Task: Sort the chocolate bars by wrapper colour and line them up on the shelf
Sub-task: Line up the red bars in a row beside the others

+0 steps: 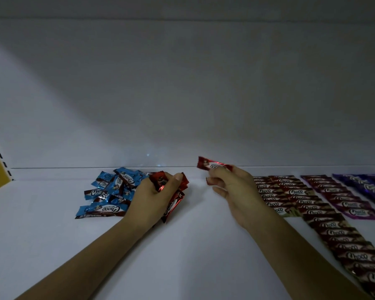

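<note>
You can pass over the white shelf board (199,239) mid-scene and near left; a heap of blue foil-wrapped bars (108,192) blocks far left, rows of brown-wrapped bars (342,241) fill the right.

The right hand (232,189) pinches 1 red bar (212,165), and the left hand (154,198) grips a bunch of red bars (174,202), at least 3. Just left of the left hand lies 1 heap of blue bars (108,191), roughly 10 and too overlapped for an exact count. Right of the right hand run 4 rows: 2 brown-and-cream rows (333,232), 1 magenta row (342,198) and 1 dark blue row (368,185).
</note>
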{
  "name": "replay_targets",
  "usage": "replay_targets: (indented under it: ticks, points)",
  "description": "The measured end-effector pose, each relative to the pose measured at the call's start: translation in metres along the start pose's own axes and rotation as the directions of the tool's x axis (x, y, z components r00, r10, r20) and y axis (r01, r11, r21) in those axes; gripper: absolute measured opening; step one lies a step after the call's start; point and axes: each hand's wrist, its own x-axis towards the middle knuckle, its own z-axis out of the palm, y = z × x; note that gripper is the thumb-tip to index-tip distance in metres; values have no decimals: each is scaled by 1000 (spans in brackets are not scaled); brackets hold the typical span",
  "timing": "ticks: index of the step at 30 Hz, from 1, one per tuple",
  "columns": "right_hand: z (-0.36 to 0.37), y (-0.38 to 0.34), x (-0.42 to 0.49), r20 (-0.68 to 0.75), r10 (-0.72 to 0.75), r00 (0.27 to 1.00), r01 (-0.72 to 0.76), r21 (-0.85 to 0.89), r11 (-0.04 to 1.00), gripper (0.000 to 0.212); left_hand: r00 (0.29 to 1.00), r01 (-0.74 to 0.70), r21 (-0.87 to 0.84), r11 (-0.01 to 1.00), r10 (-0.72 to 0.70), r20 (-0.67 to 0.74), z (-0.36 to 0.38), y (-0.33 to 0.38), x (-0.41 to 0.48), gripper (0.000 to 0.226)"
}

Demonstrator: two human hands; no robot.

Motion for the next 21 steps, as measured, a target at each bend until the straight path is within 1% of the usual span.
replay_targets:
  ticks: [1, 2, 3, 4, 5, 6, 7, 8, 9, 12, 14, 16, 19, 20, 21]
  points:
    - [-2, -1, 2, -56, -30, 998, 28, -32, 999, 6, 1000, 5, 14, 1000, -5, 0, 0, 0, 0, 41]
    - [-4, -3, 2, -120, -92, 988, 78, -120, 990, 7, 1000, 10, 21, 1000, -10, 1, 0, 0, 1, 41]
    - [-8, -3, 3, -172, -200, 965, 148, -275, 950, 8, 1000, 14, 22, 1000, -14, 2, 1, 0, 2, 40]
    - [-12, -4, 4, -180, -329, 927, 214, -466, 859, 9, 1000, 16, 17, 1000, -16, -1, 1, -1, 2, 38]
    - [-15, -3, 3, -143, -441, 886, 258, -638, 726, 7, 1000, 18, 10, 1000, -18, -6, 2, -1, 2, 37]
    - [-17, -3, 3, -92, -515, 852, 284, -746, 602, 4, 1000, 19, 7, 1000, -19, -11, 2, -1, 3, 36]
    - [-19, -2, 2, -60, -549, 834, 295, -791, 535, 3, 1000, 19, 10, 1000, -19, -14, 2, -1, 2, 35]
    - [-20, -2, 2, -55, -548, 834, 297, -793, 531, 2, 1000, 17, 15, 1000, -16, -14, 2, -2, 2, 36]
    - [-20, -2, 2, -61, -532, 845, 295, -776, 557, 2, 1000, 13, 21, 1000, -12, -13, 2, -2, 1, 36]
    - [-18, -3, 2, -124, -431, 894, 247, -667, 703, 13, 1000, -2, 40, 999, 2, -7, 0, -2, 0, 36]
    - [-17, -4, 2, -169, -396, 903, 229, -591, 773, 16, 1000, 1, 47, 999, -1, 1, -1, -2, 0, 35]
    - [-19, -6, 2, -180, -434, 883, 254, -596, 762, 15, 1000, -3, 50, 999, 2, 8, 1, 0, 1, 38]
    - [-21, -8, 2, -135, -517, 845, 296, -687, 664, 12, 1000, -8, 36, 999, 8, 8, 3, 2, 1, 38]
    - [-21, -7, 2, -121, -514, 849, 299, -692, 657, 12, 1000, -8, 35, 999, 8, 12, 3, 1, 1, 38]
    - [-20, -6, 2, -120, -496, 860, 294, -678, 674, 13, 1000, -10, 44, 999, 9, 21, 3, 1, 0, 38]
